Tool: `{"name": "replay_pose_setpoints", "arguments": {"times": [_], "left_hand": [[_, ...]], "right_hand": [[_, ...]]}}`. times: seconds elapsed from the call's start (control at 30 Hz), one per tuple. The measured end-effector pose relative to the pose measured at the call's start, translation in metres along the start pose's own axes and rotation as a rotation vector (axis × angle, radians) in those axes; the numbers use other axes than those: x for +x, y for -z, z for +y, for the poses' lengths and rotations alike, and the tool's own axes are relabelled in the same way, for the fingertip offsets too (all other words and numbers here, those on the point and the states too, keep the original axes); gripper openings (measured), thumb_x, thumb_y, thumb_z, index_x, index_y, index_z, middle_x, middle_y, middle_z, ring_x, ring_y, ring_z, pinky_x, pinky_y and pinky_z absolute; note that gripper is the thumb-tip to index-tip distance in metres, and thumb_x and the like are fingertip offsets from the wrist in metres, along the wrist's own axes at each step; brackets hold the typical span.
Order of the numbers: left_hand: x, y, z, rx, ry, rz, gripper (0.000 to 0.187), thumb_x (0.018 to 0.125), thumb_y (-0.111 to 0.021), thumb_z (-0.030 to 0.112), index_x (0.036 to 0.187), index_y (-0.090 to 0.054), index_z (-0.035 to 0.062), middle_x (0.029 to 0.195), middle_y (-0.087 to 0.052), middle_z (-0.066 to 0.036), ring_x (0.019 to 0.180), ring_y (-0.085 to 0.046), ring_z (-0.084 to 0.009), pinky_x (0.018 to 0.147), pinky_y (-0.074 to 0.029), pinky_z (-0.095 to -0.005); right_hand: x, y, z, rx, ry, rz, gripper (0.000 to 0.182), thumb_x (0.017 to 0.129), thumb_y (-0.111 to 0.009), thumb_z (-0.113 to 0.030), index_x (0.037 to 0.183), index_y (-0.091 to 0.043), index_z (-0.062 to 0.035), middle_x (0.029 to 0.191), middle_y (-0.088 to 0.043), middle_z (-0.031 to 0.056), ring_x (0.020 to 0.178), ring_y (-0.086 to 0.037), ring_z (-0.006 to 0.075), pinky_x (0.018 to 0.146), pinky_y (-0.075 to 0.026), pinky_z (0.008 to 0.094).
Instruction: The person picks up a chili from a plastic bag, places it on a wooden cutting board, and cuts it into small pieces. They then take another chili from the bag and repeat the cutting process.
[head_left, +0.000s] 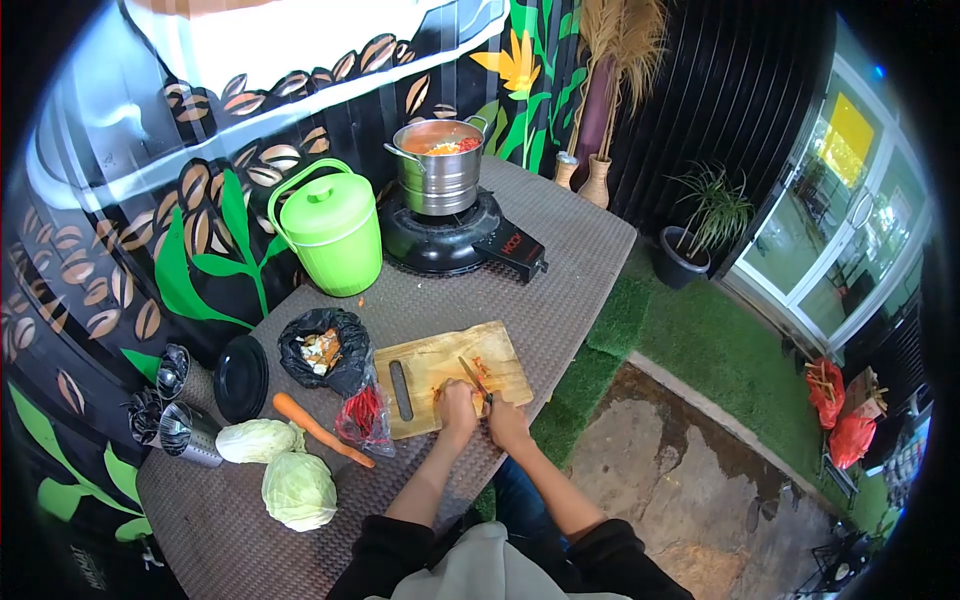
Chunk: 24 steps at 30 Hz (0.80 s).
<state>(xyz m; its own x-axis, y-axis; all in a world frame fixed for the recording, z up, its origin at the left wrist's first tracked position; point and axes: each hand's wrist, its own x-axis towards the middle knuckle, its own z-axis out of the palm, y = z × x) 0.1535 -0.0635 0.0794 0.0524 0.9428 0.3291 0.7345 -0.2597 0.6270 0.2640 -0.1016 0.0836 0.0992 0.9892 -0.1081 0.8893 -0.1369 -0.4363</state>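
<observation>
On the wooden cutting board, my right hand grips the dark handle of a kitchen knife, its blade slanting away to the upper left. Beside it, my left hand is closed with its fingers bent down to the board. Orange carrot shows at those fingertips, mostly hidden by them. Small cut carrot pieces lie near the blade. Left of the board are a bag of red chilies and a whole carrot.
Two cabbages sit on the woven table. A black bag of scraps, a lidded green bucket and metal utensil holders stand farther back. A steel pot rests on a black portable stove.
</observation>
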Motion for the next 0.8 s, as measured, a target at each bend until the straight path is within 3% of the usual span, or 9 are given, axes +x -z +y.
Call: {"name": "replay_pose_setpoints", "arguments": {"times": [0.27, 0.37, 0.43, 0.57, 0.73, 0.8], "left_hand": [[-0.002, -0.012, -0.016, -0.055, -0.053, 0.002, 0.01, 0.071, -0.059, 0.001, 0.073, -0.068, 0.0009, 0.078, -0.062, -0.019, 0.083, -0.06, -0.0352, 0.073, -0.048, -0.044], [-0.005, -0.009, -0.012, -0.072, -0.038, 0.049, 0.011, 0.069, -0.061, -0.001, 0.074, -0.07, 0.0012, 0.079, -0.063, -0.019, 0.083, -0.06, -0.0352, 0.074, -0.048, -0.0436], [-0.005, -0.008, -0.009, -0.07, 0.022, 0.003, 0.014, 0.068, -0.062, -0.004, 0.076, -0.072, 0.0024, 0.08, -0.064, -0.019, 0.084, -0.06, -0.0352, 0.075, -0.048, -0.0428], [-0.002, -0.013, -0.014, -0.07, 0.042, -0.013, 0.015, 0.068, -0.062, -0.003, 0.077, -0.073, 0.0037, 0.081, -0.065, -0.019, 0.084, -0.06, -0.0349, 0.076, -0.048, -0.0424], [-0.004, -0.01, -0.006, -0.047, 0.106, 0.018, 0.013, 0.07, -0.065, -0.004, 0.079, -0.072, 0.0009, 0.08, -0.066, -0.019, 0.078, -0.063, -0.0327, 0.072, -0.05, -0.0391], [-0.005, -0.006, -0.004, -0.063, 0.087, 0.036, 0.013, 0.07, -0.066, -0.004, 0.08, -0.072, 0.0009, 0.08, -0.066, -0.019, 0.078, -0.063, -0.0325, 0.072, -0.05, -0.0392]], "right_hand": [[0.016, 0.008, 0.007, -0.007, 0.035, -0.065, 0.028, 0.093, -0.049, -0.027, 0.105, -0.049, -0.0011, 0.089, -0.066, 0.0241, 0.086, -0.066, 0.0405, 0.074, -0.052, 0.0487], [0.007, 0.001, 0.006, -0.013, 0.02, -0.109, 0.027, 0.093, -0.049, -0.025, 0.104, -0.05, -0.001, 0.09, -0.065, 0.0249, 0.086, -0.066, 0.0406, 0.075, -0.052, 0.0493], [-0.001, -0.009, 0.002, 0.058, -0.057, -0.003, 0.034, 0.094, -0.048, -0.031, 0.105, -0.049, 0.0012, 0.087, -0.065, 0.0264, 0.084, -0.064, 0.0443, 0.076, -0.052, 0.051], [0.009, -0.008, 0.0, 0.062, -0.029, -0.002, 0.034, 0.094, -0.049, -0.03, 0.105, -0.049, 0.0014, 0.088, -0.065, 0.0275, 0.086, -0.064, 0.0438, 0.077, -0.051, 0.0509], [0.016, 0.016, 0.01, 0.078, 0.022, -0.178, 0.034, 0.095, -0.047, -0.03, 0.106, -0.049, 0.002, 0.092, -0.063, 0.0302, 0.09, -0.063, 0.0457, 0.08, -0.05, 0.0527], [0.006, 0.01, 0.006, 0.096, -0.006, -0.136, 0.035, 0.095, -0.047, -0.031, 0.107, -0.05, 0.0021, 0.093, -0.063, 0.0301, 0.091, -0.062, 0.0457, 0.08, -0.05, 0.0527]]}}
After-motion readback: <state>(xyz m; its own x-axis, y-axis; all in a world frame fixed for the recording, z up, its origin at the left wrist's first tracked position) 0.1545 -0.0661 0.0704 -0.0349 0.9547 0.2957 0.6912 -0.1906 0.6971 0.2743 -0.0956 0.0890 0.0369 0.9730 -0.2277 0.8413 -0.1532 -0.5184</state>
